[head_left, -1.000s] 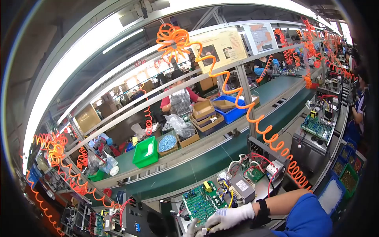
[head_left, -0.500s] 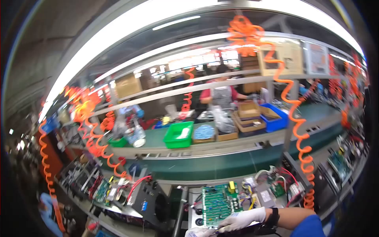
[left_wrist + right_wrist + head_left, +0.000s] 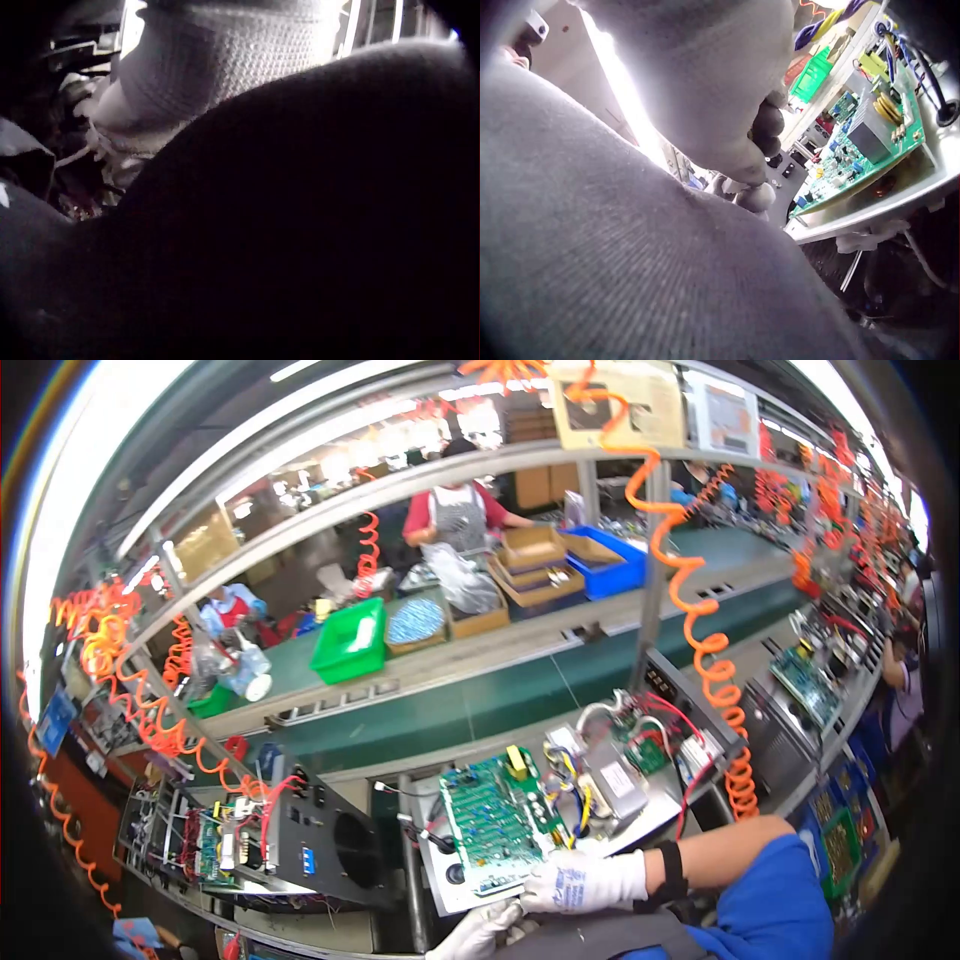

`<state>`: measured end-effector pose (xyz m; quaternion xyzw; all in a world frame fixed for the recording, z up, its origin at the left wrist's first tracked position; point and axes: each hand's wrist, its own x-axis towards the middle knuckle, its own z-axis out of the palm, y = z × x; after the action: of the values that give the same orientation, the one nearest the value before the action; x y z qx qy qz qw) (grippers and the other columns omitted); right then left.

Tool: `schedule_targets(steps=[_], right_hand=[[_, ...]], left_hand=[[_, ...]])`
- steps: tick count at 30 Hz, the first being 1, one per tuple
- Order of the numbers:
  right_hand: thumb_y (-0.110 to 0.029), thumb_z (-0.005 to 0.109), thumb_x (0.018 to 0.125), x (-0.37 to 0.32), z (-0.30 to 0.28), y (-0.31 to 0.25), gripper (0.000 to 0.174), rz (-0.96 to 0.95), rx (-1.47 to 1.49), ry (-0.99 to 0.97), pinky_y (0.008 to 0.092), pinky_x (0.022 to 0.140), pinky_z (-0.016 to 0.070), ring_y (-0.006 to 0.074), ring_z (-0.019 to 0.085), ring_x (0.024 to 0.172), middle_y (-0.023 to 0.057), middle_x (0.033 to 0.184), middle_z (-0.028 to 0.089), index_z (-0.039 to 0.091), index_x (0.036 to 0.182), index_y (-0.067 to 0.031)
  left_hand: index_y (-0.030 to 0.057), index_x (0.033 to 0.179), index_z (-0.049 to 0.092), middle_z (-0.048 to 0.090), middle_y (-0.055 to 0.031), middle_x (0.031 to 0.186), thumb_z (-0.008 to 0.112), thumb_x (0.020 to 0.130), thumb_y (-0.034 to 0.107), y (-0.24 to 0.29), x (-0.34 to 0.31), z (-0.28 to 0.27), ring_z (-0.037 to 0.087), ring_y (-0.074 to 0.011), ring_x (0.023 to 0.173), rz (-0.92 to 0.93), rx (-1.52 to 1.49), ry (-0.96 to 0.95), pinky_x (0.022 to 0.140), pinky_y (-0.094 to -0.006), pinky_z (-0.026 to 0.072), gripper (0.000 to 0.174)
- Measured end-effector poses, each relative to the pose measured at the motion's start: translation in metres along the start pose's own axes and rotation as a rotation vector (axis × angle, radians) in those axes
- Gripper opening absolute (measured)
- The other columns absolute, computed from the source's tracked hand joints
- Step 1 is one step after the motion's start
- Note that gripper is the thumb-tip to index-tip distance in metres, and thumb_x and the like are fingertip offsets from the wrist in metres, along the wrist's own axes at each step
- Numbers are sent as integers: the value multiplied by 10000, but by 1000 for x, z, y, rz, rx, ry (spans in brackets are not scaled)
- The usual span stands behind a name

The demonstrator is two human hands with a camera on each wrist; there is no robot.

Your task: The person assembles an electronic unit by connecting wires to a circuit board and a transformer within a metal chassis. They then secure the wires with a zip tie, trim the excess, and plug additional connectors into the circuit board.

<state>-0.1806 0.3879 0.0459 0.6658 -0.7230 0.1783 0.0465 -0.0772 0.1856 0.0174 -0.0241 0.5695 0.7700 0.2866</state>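
Observation:
A green circuit board [image 3: 490, 810] lies in a metal chassis [image 3: 433, 875] in the head view. By its near edge, the white-gloved right hand [image 3: 585, 882] has its fingers bent down against the fingertips of the gloved left hand [image 3: 475, 933]. Whatever small thing may be between them is hidden. The right wrist view has the right hand [image 3: 697, 82] with curled fingers close together, left of the board [image 3: 862, 169]. Knitted glove [image 3: 232, 60] shows in the dark left wrist view; its fingertips are not clear.
A black-panelled unit [image 3: 325, 840] stands left, another chassis with a board [image 3: 805, 685] right. Beyond runs a green conveyor [image 3: 430, 725]; behind it are a green bin [image 3: 350, 643], a blue bin [image 3: 615, 570] and a person [image 3: 460, 515]. An orange coiled hose [image 3: 690, 585] hangs down.
The head view has swung and tilted down, bringing the board and both hands higher in the picture. The hands stay together at the board's near edge; the small white connector seen between them earlier is not visible.

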Motion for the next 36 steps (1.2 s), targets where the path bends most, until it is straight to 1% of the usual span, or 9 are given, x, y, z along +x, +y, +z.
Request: schedule_targets(steps=[4,5,6,9,14,16,20,24,36], right_hand=[[-369,574,904,1,-24,-3,311,378,251,-174,491,571,496,381,650,708,178,810,644,583,1052,-96],[-403,515,941,12,-42,-2,349,467,250,-409,492,618,510,385,658,773,181,881,664,588,1105,-104],[-412,494,949,12,-21,13,372,450,354,-373,477,682,519,387,653,833,191,901,664,600,1136,-108],[-363,490,992,21,-20,40,353,239,854,-437,366,712,478,262,603,741,141,822,645,603,1067,-37],[-295,534,968,16,-34,21,283,695,991,-523,333,639,475,127,579,652,46,721,618,642,944,-34],[-301,563,919,12,-37,5,237,697,753,-540,377,629,497,226,659,679,97,734,642,655,920,-82],[-219,562,855,1,-55,1,189,686,290,-306,450,671,508,347,662,709,162,750,664,663,858,-58],[-167,568,792,3,-60,41,170,1019,88,-558,477,652,501,357,661,690,178,722,655,643,838,-21],[-194,540,781,20,-41,61,212,945,-60,-569,456,667,504,348,659,717,165,731,655,624,824,-4]], left_hand=[[24,1196,590,623,-38,1018,614,914,198,20,-5,-2,592,-123,806,96,596,169,707,-261,479,332],[114,908,648,628,-24,676,721,779,171,9,-1,-13,632,-203,569,511,1211,310,503,-330,488,159],[97,914,627,611,-19,661,718,762,166,26,3,-14,619,-193,552,903,1468,272,486,-330,480,190],[61,940,615,582,-30,644,677,781,158,53,-2,-9,587,-178,507,781,1923,136,406,-354,426,197],[89,987,640,622,-8,825,674,760,113,31,13,-15,601,-159,667,931,1701,143,589,-319,460,231],[31,1126,616,650,-105,1006,685,681,55,19,13,-21,623,-260,849,864,1536,93,722,-382,472,452],[-22,1386,400,432,-251,1398,671,734,81,1,9,-49,422,-416,1273,583,1300,639,1068,-469,337,714],[-10,1391,375,402,-253,1415,702,729,162,-21,25,-76,399,-415,1289,649,1163,596,1081,-473,302,759],[8,1328,451,433,-224,1387,741,687,361,-34,33,-90,390,-432,1274,699,1220,462,1083,-570,252,787]])
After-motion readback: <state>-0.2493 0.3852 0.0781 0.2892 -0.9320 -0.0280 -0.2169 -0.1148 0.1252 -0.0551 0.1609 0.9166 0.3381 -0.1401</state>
